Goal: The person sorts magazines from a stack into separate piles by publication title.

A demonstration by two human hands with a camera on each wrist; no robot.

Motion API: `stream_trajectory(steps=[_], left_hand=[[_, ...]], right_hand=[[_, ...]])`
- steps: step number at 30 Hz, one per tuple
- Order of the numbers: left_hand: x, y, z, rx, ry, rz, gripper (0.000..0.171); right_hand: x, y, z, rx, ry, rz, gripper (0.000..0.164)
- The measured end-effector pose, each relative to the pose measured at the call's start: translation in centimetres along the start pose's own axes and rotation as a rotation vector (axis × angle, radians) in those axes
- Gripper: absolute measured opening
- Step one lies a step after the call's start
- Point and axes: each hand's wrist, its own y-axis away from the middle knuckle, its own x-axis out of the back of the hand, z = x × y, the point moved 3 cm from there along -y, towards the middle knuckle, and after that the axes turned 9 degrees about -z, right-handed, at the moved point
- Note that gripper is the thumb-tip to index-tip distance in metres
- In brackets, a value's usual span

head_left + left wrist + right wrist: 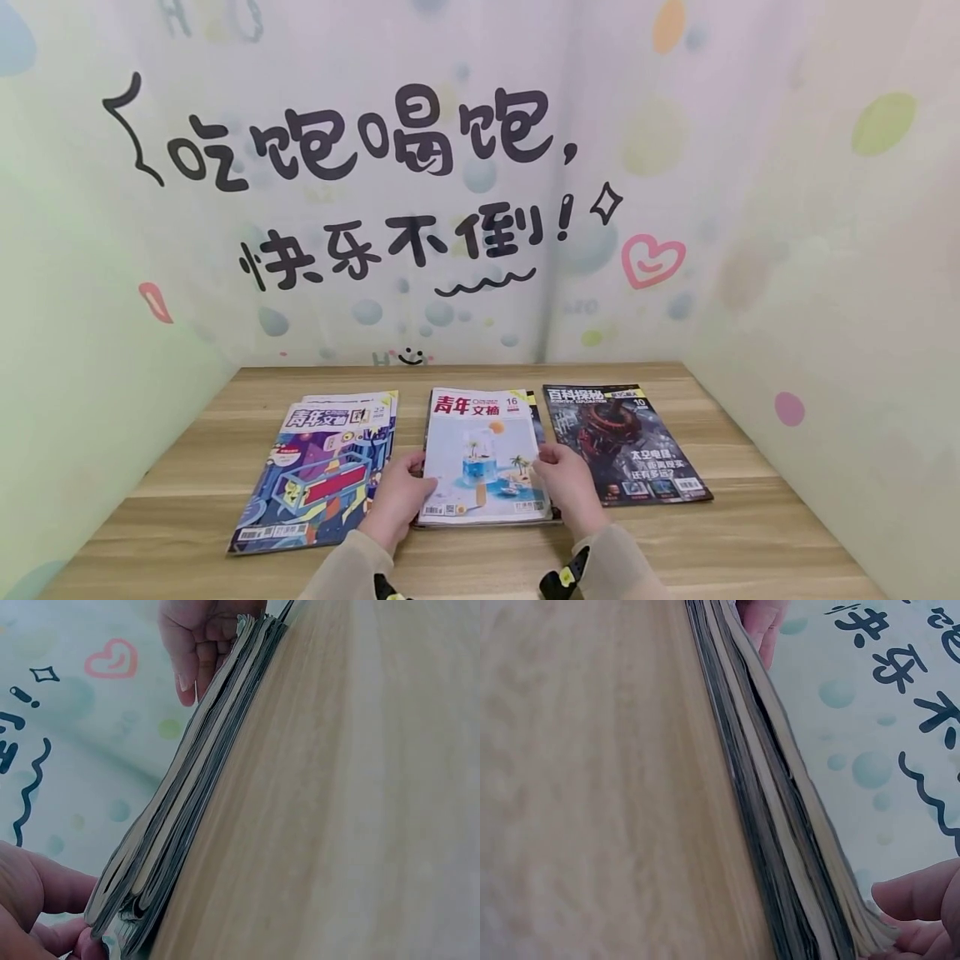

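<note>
In the head view, a magazine (480, 462) with a white and pale-blue cover lies on top of the middle stack. My left hand (401, 492) pinches its left edge, the thumb over the cover. On the opposite edge my right hand (573, 483) grips it, thumb also on the cover. The wrist views show the layered page edges of the stack (187, 772), slightly fanned near my right fingers (922, 900). Darker magazines lie under the top one, mostly hidden.
To the left lies a small stack topped by a purple magazine (322, 475). On the right is a dark magazine (622, 442) with a red machine on its cover. All rest on a wood-grain table (720, 542) before a printed wall curtain (337, 333).
</note>
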Motion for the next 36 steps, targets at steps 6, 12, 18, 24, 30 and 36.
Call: stream_trajectory(steps=[6,12,18,24,30,36], left_hand=[[0.1,-0.1,0.0,0.019,0.068,-0.008,0.049],[0.1,-0.1,0.2,0.023,0.094,-0.022,0.047],[0.3,0.2,0.9,-0.004,0.044,-0.043,0.048],[0.4,0.4,1.2,-0.024,0.057,-0.132,0.054],[0.3,0.4,0.9,-0.052,0.243,-0.244,0.055],[0.2,0.4,0.7,-0.046,0.402,-0.261,0.054]], right_hand=[[-0.2,0.1,0.1,0.007,0.054,-0.054,0.040],[-0.3,0.1,0.0,0.023,0.147,-0.052,0.036],[-0.3,0.0,0.1,0.019,0.157,-0.047,0.035],[-0.4,-0.1,0.2,0.026,0.144,-0.051,0.036],[-0.4,0.0,0.3,0.017,0.103,-0.045,0.040],[0.1,0.1,0.1,-0.031,0.035,-0.037,0.041]])
